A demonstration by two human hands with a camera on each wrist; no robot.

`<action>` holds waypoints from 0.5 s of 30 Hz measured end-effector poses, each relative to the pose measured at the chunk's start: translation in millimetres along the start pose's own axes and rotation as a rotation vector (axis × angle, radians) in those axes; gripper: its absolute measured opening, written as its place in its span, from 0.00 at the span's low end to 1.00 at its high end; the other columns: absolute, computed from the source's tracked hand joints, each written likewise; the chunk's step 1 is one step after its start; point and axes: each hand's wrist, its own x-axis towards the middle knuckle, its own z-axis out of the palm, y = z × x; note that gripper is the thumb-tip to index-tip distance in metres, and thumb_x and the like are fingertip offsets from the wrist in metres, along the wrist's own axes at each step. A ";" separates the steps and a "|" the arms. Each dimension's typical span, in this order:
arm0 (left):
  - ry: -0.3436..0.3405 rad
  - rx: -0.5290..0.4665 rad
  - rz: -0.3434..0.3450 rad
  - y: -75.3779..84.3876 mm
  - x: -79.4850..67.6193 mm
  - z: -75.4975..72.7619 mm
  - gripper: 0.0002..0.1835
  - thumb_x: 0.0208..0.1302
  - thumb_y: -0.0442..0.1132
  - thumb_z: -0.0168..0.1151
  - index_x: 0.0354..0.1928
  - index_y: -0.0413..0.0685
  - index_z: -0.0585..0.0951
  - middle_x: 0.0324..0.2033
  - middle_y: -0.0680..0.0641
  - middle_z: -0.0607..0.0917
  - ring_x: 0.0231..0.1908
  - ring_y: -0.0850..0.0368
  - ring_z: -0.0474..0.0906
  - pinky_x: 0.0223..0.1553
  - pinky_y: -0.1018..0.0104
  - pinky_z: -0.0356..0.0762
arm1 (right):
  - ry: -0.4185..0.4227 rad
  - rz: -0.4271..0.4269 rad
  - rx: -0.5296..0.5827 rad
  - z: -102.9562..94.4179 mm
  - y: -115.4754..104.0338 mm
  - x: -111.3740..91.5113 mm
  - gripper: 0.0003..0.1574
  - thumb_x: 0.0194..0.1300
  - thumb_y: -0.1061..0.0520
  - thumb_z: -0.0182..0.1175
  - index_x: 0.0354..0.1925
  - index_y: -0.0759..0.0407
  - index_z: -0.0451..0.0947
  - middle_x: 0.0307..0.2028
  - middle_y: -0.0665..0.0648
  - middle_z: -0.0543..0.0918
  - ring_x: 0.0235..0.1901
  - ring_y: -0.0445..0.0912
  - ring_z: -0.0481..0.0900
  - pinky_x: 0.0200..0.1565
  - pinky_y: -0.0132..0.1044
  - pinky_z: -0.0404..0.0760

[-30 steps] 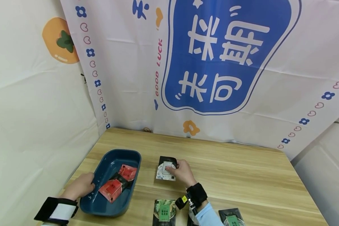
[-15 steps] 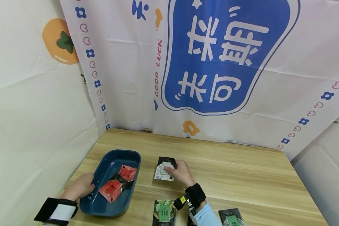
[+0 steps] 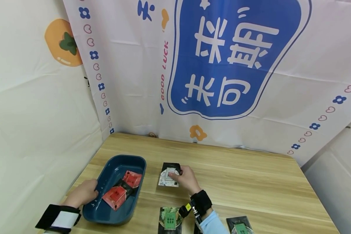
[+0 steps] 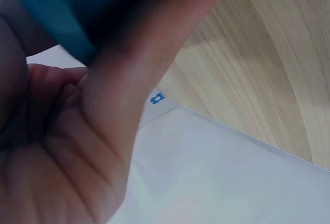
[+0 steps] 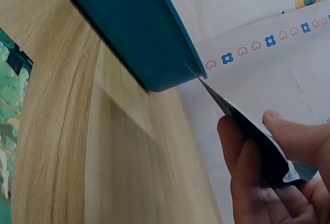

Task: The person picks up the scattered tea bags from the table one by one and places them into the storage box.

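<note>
My left hand (image 3: 82, 193) grips the left rim of a dark blue plastic tray (image 3: 105, 217), thumb over the edge; the left wrist view shows the tray wall (image 4: 56, 17) between thumb and fingers. Inside lie two red and black packets (image 3: 117, 196), one overlapping the other. To the right of the tray, my right hand (image 3: 188, 179) pinches a black and white packet (image 3: 165, 179) by its right side, thumb on the printed face. The right wrist view shows this packet (image 5: 252, 128) edge-on above the table, with fingers beneath it.
A green and black packet (image 3: 170, 219) lies at the front of the wooden table (image 3: 237, 182). Another green-labelled packet (image 3: 240, 224) is farther right. Part of a dark packet (image 3: 197, 229) shows beside my right sleeve. Printed white cloth (image 3: 134, 81) hangs behind.
My right hand has shifted slightly left, bringing the black and white packet a little closer to the tray. The left hand and tray have stayed in place.
</note>
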 end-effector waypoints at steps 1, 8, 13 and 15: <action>0.003 -0.001 0.003 0.3 0.0 -0.2 0.07 0.61 0.28 0.53 0.37 0.27 0.75 0.24 0.43 0.77 0.25 0.53 0.73 0.28 0.57 0.78 | 0.000 0.003 -0.002 -0.3 0.2 0.4 0.10 0.62 0.60 0.62 0.34 0.69 0.80 0.21 0.57 0.77 0.16 0.40 0.65 0.20 0.32 0.61; 0.004 0.005 -0.001 0.4 0.2 -0.3 0.07 0.61 0.28 0.53 0.38 0.27 0.75 0.24 0.43 0.77 0.25 0.54 0.73 0.28 0.57 0.78 | -0.010 -0.012 -0.004 -2.5 -3.2 -0.5 0.10 0.61 0.56 0.63 0.31 0.64 0.80 0.17 0.50 0.72 0.15 0.39 0.62 0.20 0.31 0.60; -0.002 0.008 -0.003 1.9 -0.8 -0.9 0.08 0.61 0.28 0.53 0.38 0.26 0.74 0.24 0.43 0.77 0.25 0.53 0.73 0.28 0.57 0.78 | -0.015 -0.019 0.018 0.3 -3.4 -0.2 0.09 0.61 0.56 0.64 0.31 0.62 0.80 0.18 0.50 0.73 0.15 0.40 0.62 0.20 0.32 0.60; -0.002 0.011 -0.002 2.4 -1.1 -1.2 0.08 0.61 0.28 0.53 0.38 0.26 0.74 0.24 0.43 0.77 0.25 0.53 0.73 0.28 0.57 0.78 | -0.015 -0.019 0.016 1.7 -4.1 -0.6 0.09 0.61 0.56 0.64 0.31 0.62 0.80 0.18 0.51 0.73 0.15 0.39 0.62 0.21 0.32 0.60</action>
